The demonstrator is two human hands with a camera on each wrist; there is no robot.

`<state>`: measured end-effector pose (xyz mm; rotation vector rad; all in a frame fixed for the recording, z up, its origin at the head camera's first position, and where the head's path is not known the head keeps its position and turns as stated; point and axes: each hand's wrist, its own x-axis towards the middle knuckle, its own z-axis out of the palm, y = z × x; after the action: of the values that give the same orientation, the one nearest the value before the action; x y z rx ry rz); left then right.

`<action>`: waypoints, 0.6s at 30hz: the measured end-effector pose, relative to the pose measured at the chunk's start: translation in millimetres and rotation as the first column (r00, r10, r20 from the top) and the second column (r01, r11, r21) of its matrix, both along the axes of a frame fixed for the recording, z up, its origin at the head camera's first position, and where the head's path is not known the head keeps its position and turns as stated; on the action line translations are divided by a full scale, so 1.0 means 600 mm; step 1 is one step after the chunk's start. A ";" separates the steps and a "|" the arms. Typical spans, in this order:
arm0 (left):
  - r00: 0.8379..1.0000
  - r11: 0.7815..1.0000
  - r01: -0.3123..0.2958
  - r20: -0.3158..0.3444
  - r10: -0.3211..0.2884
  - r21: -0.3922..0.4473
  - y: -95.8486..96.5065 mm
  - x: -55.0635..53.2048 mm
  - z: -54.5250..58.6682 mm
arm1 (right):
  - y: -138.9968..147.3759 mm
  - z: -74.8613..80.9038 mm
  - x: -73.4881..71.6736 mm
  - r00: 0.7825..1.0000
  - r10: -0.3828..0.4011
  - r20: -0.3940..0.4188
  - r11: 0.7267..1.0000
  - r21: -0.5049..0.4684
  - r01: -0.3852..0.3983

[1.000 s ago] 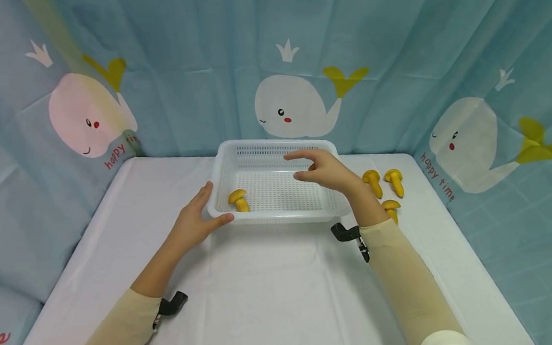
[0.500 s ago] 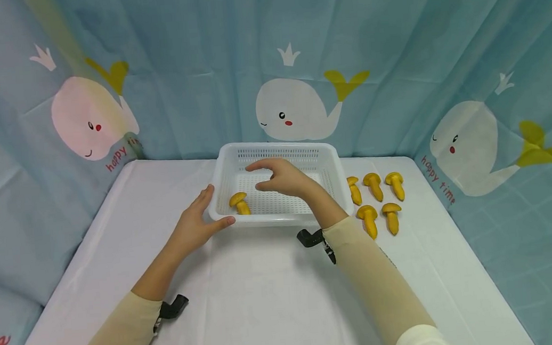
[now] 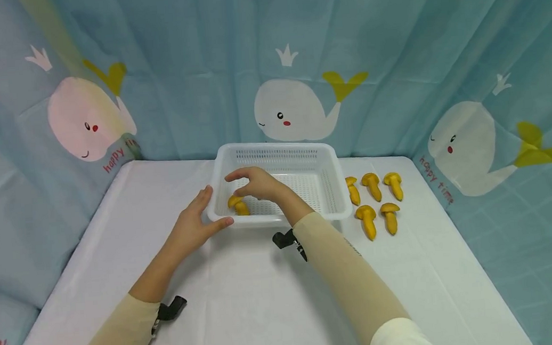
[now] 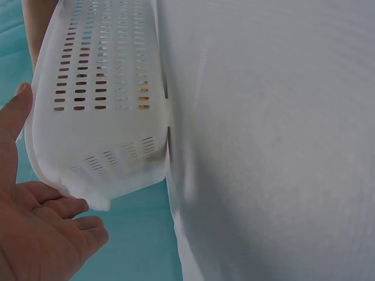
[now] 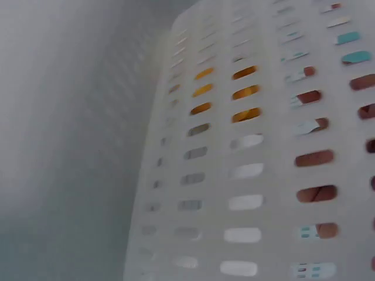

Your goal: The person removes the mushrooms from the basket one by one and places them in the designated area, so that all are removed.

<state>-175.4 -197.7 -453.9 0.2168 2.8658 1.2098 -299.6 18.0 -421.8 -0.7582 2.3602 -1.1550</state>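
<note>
A white perforated plastic basket (image 3: pixel 301 184) stands at the far side of the table. One yellow toy mushroom (image 3: pixel 242 208) lies inside its front left corner, and bits of yellow show through the holes in both wrist views. My left hand (image 3: pixel 194 221) holds that corner, thumb on the front rim and fingers along the left side. In the left wrist view, the fingers bend against the basket's end (image 4: pixel 94 129). My right hand (image 3: pixel 260 185) is inside the basket just above the mushroom, thumb and index finger apart, holding nothing visible. Its fingertips partly cover the mushroom's cap.
Several more yellow mushrooms (image 3: pixel 367 221) lie in two rows on the white tablecloth (image 3: pixel 265 296), right of the basket. A blue curtain (image 3: pixel 193 92) with whale prints hangs close behind and at both sides.
My right hand has moved left across the basket and lower, down to the mushroom. The mushrooms on the right have come into full view. My left hand has stayed on the basket.
</note>
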 end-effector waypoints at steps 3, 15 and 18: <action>1.000 1.000 0.005 -0.017 -0.005 -0.006 -0.002 -0.001 -0.002 | -0.007 -0.017 -0.004 0.998 -0.018 0.059 1.000 0.005 0.018; 1.000 1.000 0.019 -0.006 -0.019 0.007 -0.002 -0.004 0.000 | -0.012 -0.039 -0.015 0.998 -0.014 0.055 0.989 0.146 0.006; 1.000 1.000 0.012 -0.002 -0.012 0.002 -0.003 -0.004 0.001 | -0.013 -0.040 -0.016 0.998 -0.014 0.064 0.985 0.175 0.002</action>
<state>-177.8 -199.8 -453.5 0.2348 2.8615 1.2110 -309.1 10.2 -445.9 -0.6419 2.3742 -0.9451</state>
